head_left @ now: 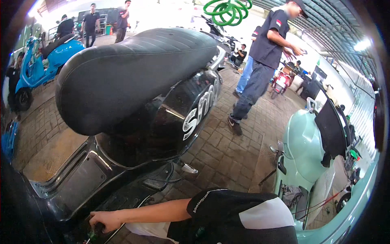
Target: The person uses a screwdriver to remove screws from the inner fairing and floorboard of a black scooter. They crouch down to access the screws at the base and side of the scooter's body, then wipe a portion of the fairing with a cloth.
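My right arm reaches left along the lower edge, and my right hand has its fingers curled down at a small, dim green item low on a black scooter, too obscured to name. The scooter's footboard lies just above the hand. Its large black seat and glossy side panel with white lettering fill the upper left and middle. My left hand is out of view.
A mint scooter stands at the right. A co-worker stands on the paving beyond the black scooter. A blue scooter and several people are at the back left. A green coiled hose hangs overhead.
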